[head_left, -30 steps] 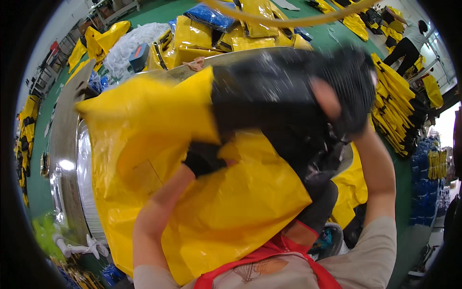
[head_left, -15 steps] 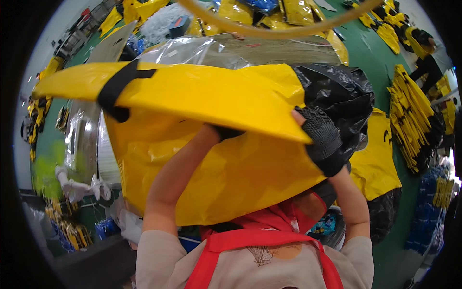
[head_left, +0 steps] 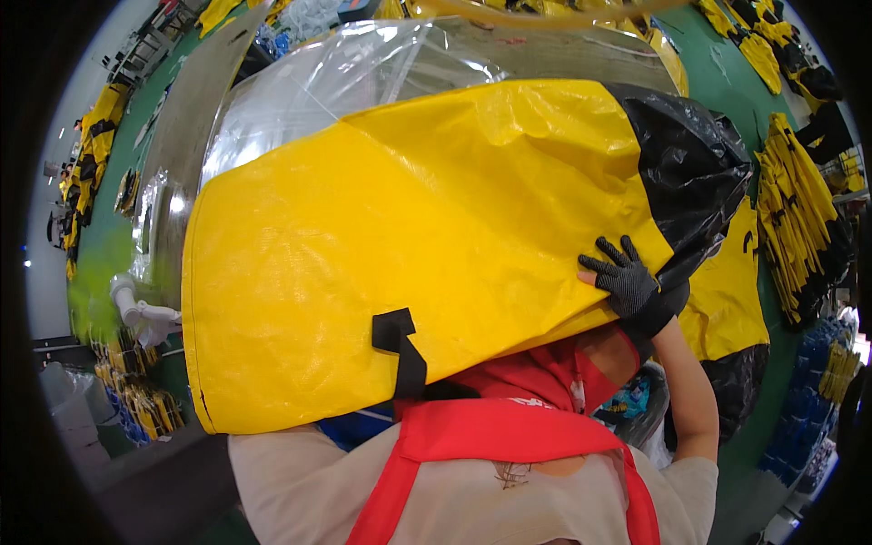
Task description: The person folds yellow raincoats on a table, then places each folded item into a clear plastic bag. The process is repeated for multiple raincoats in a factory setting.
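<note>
A big yellow plastic cover with a black plastic end lies across the table in front of me. A black strap hangs at its near edge. My right hand, in a dark glove with the thumb tip bare, rests on the cover near its black end. Its fingers are spread, pressing down on the yellow surface. My left hand is hidden; the left forearm disappears under the cover's near side, so its grip does not show.
Clear plastic sheeting lies beyond the cover on the table. Another yellow and black piece hangs at the right. Folded yellow and black covers are stacked farther right. At the left is a white jointed object.
The raised yellow flap has come down toward me, its strap now at the near edge. My left hand has passed out of sight beneath the cover. My right-hand fingers have spread.
</note>
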Motion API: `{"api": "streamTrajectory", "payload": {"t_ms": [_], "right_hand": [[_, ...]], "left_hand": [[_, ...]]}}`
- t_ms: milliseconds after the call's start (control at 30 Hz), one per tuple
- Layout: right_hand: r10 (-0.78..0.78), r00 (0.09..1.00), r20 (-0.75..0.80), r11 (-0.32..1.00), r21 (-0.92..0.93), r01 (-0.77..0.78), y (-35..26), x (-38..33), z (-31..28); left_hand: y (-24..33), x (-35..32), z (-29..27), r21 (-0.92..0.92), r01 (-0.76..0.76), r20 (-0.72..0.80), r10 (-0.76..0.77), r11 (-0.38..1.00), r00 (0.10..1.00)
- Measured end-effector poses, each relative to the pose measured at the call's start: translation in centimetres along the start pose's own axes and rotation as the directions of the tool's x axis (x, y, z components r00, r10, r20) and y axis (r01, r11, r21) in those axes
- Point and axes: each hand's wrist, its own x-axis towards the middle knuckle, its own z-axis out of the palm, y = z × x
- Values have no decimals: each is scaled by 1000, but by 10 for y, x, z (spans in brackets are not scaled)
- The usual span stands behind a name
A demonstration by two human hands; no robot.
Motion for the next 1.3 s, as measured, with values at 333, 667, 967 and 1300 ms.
{"api": "streamTrajectory", "payload": {"t_ms": [333, 667, 967, 1300], "right_hand": [[239, 883, 403, 970, -60, -235, -24, -1, -14], [462, 689, -559, 809, -53, -585, 145, 42, -164], [599, 617, -510, 790, 254, -558, 206, -35, -33], [408, 726, -553, 909, 171, -381, 11, -114, 12]], "left_hand": [[-127, -49, -98, 119, 188, -43, -184, 975, 982], [462, 121, 13, 98, -715, -415, 682, 692, 603], [494, 112, 57, -121, -859, -136, 849, 498, 511], [490, 130, 64, -240, -889, -120, 897, 390, 426]]}}
